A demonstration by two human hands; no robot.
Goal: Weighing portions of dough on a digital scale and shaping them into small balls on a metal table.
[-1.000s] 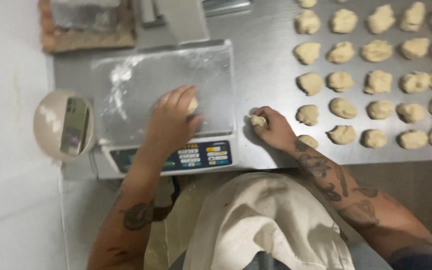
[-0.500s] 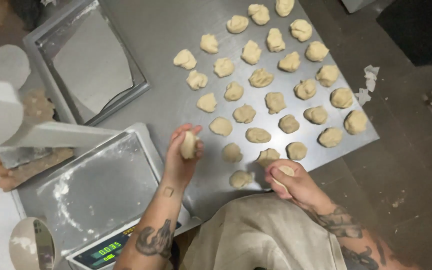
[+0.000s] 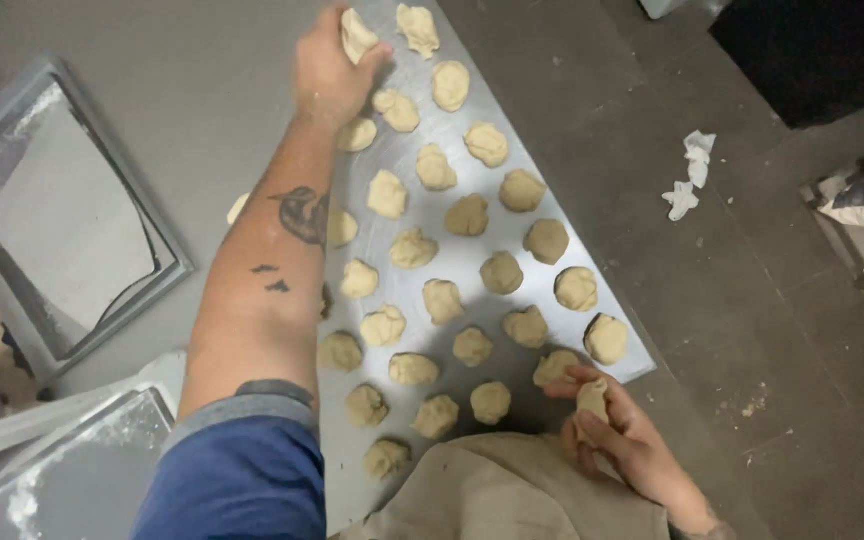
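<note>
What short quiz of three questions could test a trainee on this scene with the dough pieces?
1. True or false: the left hand reaches to the far end of the steel table.
2. What does the right hand hold?
A) a dough piece
B) a scraper
C) a crumpled paper
3. Where does the crumpled white paper lie?

Key:
1. True; it holds a dough piece there.
2. A; the dough piece is at the near edge.
3. On the floor, right of the table.

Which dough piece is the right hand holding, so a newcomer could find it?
Start at the steel table with rows of dough lumps. At its near right corner the right hand pinches one dough piece. Unlike its neighbours, it is held upright in fingers.
</note>
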